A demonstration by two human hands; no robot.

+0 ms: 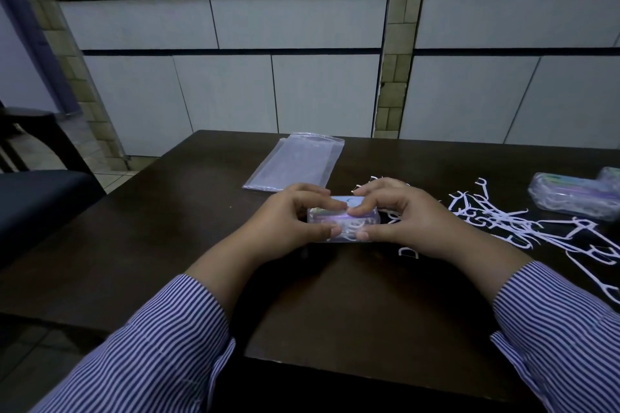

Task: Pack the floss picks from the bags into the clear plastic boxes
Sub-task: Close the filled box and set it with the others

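White floss picks lie on the dark brown desk; the sleeves are blue-and-white striped; the bag is clear.

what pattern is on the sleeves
Thin blue-and-white stripes on both sleeves, seen in the head view.

No writing can be read anywhere in the head view. The clear plastic box carries a printed label on its lid with a small dark mark and some tiny letters at the left corner, but they are too small and blurred to make out. The second box at the right shows only coloured print, no legible words.
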